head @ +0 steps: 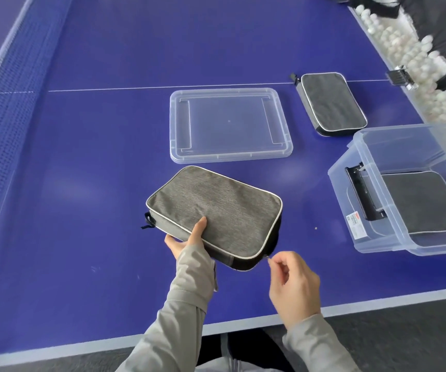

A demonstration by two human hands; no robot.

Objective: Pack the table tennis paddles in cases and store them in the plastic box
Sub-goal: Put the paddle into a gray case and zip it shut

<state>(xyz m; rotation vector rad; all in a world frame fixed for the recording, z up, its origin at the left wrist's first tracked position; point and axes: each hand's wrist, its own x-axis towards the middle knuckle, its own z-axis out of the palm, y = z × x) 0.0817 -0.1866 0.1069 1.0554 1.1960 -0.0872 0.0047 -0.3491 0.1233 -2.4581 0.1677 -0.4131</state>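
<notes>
**At the near edge of the desk: both hands on a grey case**

Closest in, the right hand (294,283) has thumb and forefinger pinched together on the small metal zip pull (266,257) at the case's near right corner, and the other fingers are curled loosely behind. Just left of it, the left hand (187,240) grips the grey case (214,210) by its near left edge, with the thumb laid flat on top of the fabric and the fingers tucked under. That lifts the near edge a little off the blue desk (95,183). Grey sleeves cover both wrists. The case looks closed, showing pale piping round the top and a dark loop at its left end.

Beyond the case, a clear lid (230,124) lies flat on the desk, close to it but apart from it.

Over on the right stands the clear plastic box (342,194), open at the top. A packed case (423,202) lies flat on its bottom, and a black latch handle shows on the near wall.

Farther back, to the right of the lid, a second grey case (332,103) lies on the desk by the white centre line.

At the far right edge, a trough of white balls (404,49) runs along the desk. The net (7,103) stretches up the left side.
</notes>
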